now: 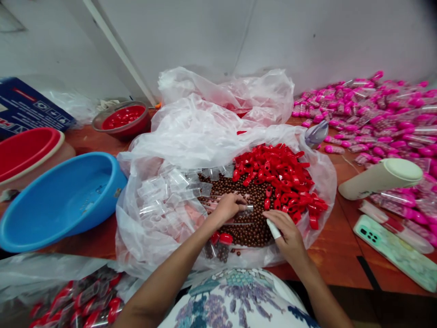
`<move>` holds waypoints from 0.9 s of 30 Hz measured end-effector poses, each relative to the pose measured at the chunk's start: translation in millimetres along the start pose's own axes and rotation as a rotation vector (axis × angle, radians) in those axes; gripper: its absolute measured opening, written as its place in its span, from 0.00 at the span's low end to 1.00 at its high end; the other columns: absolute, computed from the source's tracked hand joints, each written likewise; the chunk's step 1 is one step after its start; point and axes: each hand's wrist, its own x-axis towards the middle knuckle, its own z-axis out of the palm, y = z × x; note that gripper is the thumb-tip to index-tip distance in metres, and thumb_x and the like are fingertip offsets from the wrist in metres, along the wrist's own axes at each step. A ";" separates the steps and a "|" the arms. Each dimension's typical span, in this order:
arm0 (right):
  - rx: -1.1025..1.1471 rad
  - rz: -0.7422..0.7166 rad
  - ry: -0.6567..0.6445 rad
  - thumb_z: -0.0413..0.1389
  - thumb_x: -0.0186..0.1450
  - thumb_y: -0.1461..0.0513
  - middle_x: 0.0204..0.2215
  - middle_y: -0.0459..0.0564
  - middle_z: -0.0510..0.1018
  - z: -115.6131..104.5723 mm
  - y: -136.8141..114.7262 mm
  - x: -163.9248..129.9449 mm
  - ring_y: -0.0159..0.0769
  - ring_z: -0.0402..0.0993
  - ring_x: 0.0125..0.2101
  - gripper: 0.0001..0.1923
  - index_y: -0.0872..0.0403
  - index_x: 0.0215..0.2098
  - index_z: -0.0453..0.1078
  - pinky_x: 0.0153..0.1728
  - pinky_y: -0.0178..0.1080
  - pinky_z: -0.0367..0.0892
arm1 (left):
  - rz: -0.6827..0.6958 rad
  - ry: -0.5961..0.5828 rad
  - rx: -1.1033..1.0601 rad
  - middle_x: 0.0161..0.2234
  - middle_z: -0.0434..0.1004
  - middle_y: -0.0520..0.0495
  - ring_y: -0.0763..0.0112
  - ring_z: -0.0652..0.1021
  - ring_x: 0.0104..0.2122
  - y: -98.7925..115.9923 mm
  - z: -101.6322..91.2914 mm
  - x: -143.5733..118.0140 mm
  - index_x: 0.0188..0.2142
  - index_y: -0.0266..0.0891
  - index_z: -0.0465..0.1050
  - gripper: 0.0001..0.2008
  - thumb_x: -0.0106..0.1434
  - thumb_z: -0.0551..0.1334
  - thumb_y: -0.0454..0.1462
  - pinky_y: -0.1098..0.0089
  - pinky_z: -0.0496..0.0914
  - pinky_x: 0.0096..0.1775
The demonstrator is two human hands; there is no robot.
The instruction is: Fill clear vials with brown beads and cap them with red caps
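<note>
My left hand grips a clear plastic tube and presses it into a heap of small brown balls in a plastic-lined basin. My right hand, one finger wrapped in white tape, rests on the brown balls beside a pile of red caps. Empty clear tubes lie in the basin's left part. Two filled tubes with red caps lie at the near edge under my left wrist.
A blue basin and a red basin stand at left, a bowl of red caps behind them. Pink-capped filled tubes cover the right. A cream bottle and a phone lie at right. Red-capped tubes fill a bag at bottom left.
</note>
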 end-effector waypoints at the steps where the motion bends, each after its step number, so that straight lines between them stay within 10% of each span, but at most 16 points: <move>1: 0.004 0.003 0.008 0.44 0.58 0.70 0.48 0.50 0.71 -0.6 0.0 0.2 0.42 0.63 0.51 0.25 0.48 0.52 0.65 0.52 0.52 0.59 | 0.001 0.000 -0.023 0.34 0.79 0.48 0.65 0.75 0.34 -0.2 2.6 0.9 0.34 0.40 0.78 0.11 0.50 0.63 0.37 0.69 0.64 0.40; 17: -0.068 0.179 0.132 0.43 0.64 0.65 0.48 0.52 0.70 -1.8 0.4 18.8 0.39 0.65 0.49 0.19 0.50 0.52 0.64 0.51 0.47 0.61 | -0.044 -0.040 -0.633 0.39 0.76 0.44 0.68 0.75 0.35 -3.1 2.0 -15.4 0.36 0.35 0.77 0.16 0.48 0.68 0.39 0.67 0.68 0.39; 22: -0.466 0.229 0.127 0.44 0.66 0.60 0.45 0.55 0.72 6.3 -5.1 42.4 0.42 0.70 0.42 0.19 0.52 0.54 0.62 0.40 0.43 0.67 | -0.242 -0.128 -1.037 0.41 0.76 0.42 0.69 0.76 0.34 6.6 -3.9 -40.0 0.42 0.37 0.74 0.20 0.48 0.69 0.38 0.66 0.71 0.37; 27: -0.813 0.164 0.094 0.46 0.65 0.57 0.38 0.58 0.74 18.6 -2.7 59.9 0.39 0.72 0.30 0.21 0.54 0.55 0.61 0.26 0.37 0.64 | -0.107 -0.138 -1.243 0.41 0.75 0.42 0.65 0.76 0.39 14.2 -9.6 -71.2 0.42 0.35 0.73 0.19 0.49 0.69 0.34 0.62 0.70 0.43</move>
